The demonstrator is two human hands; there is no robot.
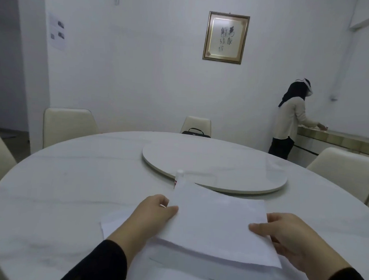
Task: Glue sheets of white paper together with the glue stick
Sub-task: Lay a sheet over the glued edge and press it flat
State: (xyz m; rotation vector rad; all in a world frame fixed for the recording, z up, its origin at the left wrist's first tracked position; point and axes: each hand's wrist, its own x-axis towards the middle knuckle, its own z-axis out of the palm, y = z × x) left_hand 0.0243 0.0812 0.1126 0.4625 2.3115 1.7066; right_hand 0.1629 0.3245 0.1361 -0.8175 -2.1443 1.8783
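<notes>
Round white marble-look table (70,187): turntable disc (214,165) at centre; glue stick (179,178) upright beside it; loose white paper sheets (115,224) at near edge.

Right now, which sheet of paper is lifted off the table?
The top sheet, pinched by left hand and right hand; other sheets lie flat underneath.

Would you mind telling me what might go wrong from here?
1. The lifted sheet, pinched by the left hand and right hand, hides part of the upright glue stick; swinging it forward may topple it.
2. The loose sheets underneath may shift, spoiling alignment.
</notes>
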